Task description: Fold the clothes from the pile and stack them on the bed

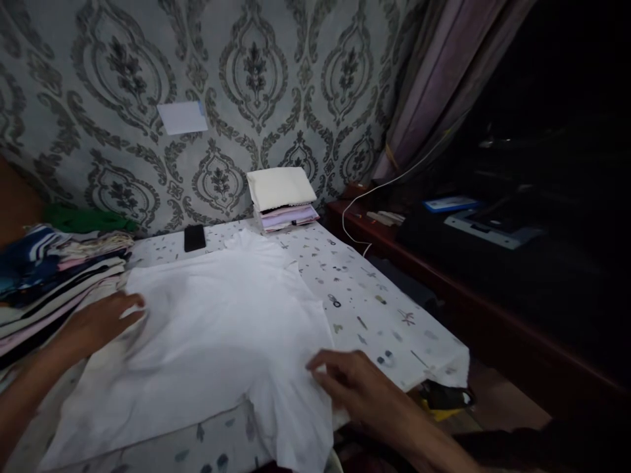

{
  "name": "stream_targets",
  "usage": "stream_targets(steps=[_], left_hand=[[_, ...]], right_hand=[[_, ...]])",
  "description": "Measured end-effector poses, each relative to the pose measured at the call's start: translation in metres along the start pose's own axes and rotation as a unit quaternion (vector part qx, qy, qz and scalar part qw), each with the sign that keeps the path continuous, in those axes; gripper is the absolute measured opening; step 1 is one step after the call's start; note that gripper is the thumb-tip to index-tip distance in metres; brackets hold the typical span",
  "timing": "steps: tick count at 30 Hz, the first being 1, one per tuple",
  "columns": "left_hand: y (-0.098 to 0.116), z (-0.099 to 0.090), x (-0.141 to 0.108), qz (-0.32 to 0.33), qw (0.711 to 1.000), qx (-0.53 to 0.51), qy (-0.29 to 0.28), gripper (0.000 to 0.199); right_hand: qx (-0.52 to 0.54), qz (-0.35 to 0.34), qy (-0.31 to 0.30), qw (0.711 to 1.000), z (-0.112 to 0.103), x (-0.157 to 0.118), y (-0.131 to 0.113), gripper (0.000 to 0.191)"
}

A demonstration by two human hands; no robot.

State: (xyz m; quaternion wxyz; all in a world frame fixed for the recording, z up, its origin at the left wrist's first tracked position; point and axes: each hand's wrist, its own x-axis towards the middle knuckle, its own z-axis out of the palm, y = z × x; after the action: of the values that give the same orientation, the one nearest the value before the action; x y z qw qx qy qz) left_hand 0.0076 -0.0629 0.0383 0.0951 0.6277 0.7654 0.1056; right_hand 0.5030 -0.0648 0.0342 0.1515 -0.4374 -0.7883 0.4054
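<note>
A white T-shirt (217,322) lies spread on the patterned tablecloth, its hem side to the left. One sleeve points to the back; the other hangs at the near edge, with light creases across the cloth. My left hand (101,322) is over the hem side, thumb and forefinger apart, with no cloth seen between them. By the shirt's right side, my right hand (362,387) has bent fingers and a small gap between thumb and forefinger. Its fingertips are at the fabric or just above it; which of the two I cannot tell.
Folded clothes (64,282) are stacked at the left. A black phone (194,238) lies at the back of the table, left of a smaller folded pile (282,190). A white cable (374,190) runs over the dark red furniture (493,309) on the right.
</note>
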Motion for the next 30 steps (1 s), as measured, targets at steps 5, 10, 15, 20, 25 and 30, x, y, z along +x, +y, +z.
stream_targets(steps=[5, 10, 15, 20, 25, 30], left_hand=[[0.162, 0.025, 0.109, 0.153, 0.987, -0.011, -0.041, 0.041], [0.248, 0.08, 0.206, 0.185, 0.98, 0.064, -0.046, 0.043], [0.262, 0.103, 0.252, 0.188, 0.973, 0.113, -0.074, 0.034], [0.261, 0.112, 0.264, 0.17, 0.978, 0.114, -0.024, 0.028], [0.256, 0.122, 0.244, 0.158, 0.984, 0.078, 0.031, 0.031], [0.254, 0.133, 0.199, 0.238, 0.97, 0.037, 0.037, 0.035]], right_hand=[[-0.182, -0.195, 0.13, 0.955, 0.0, 0.075, 0.011, 0.024], [-0.275, -0.249, 0.142, 0.918, 0.025, 0.1, 0.048, 0.032], [-0.26, -0.233, 0.144, 0.926, 0.029, 0.094, 0.061, 0.037], [-0.257, -0.205, 0.135, 0.935, 0.027, 0.095, 0.059, 0.037], [-0.256, -0.199, 0.133, 0.937, 0.026, 0.094, 0.058, 0.039], [-0.234, -0.199, 0.141, 0.941, 0.021, 0.089, 0.055, 0.031]])
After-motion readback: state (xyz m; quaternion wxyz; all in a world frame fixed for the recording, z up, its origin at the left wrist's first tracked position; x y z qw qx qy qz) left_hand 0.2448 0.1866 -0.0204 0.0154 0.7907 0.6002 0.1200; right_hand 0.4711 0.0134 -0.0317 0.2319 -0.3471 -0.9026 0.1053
